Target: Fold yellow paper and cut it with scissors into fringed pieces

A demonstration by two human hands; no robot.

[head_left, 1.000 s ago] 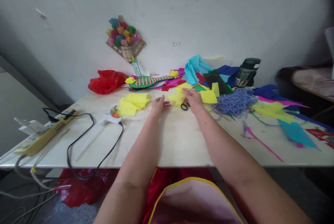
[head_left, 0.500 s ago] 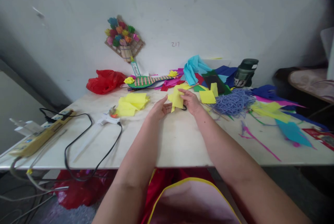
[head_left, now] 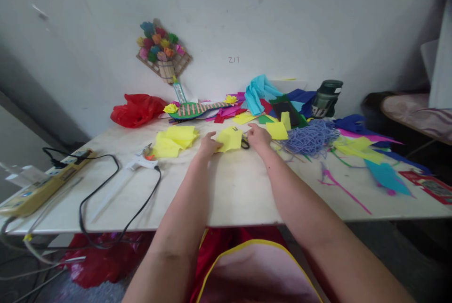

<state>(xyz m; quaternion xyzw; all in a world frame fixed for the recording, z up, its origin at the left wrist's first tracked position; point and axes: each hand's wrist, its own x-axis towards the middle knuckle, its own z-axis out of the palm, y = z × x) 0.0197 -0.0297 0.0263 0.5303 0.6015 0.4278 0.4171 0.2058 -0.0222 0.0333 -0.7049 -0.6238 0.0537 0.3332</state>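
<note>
Both my hands rest on the white table [head_left: 233, 190] around a small yellow paper square [head_left: 230, 139]. My left hand [head_left: 207, 145] pinches the square's left edge with closed fingers. My right hand [head_left: 259, 136] lies just right of the sheet, fingertips curled near its upper right corner, over black-handled scissors [head_left: 245, 143]. Whether the right fingers grip the paper is hard to tell. A stack of yellow paper [head_left: 173, 140] lies to the left of my left hand, and another yellow square [head_left: 277, 130] sits to the right.
A glue gun [head_left: 140, 163] with a black cable and a power strip [head_left: 42, 184] lie at the left. A red bag [head_left: 136, 109], a paper guitar [head_left: 196, 109], coloured paper scraps, a blue yarn pile [head_left: 310, 136] and a dark green flask [head_left: 325, 98] crowd the back and right.
The yellow square, held up in both hands half a second ago, now lies lower and flatter on the table. My left hand moved onto its left edge.
</note>
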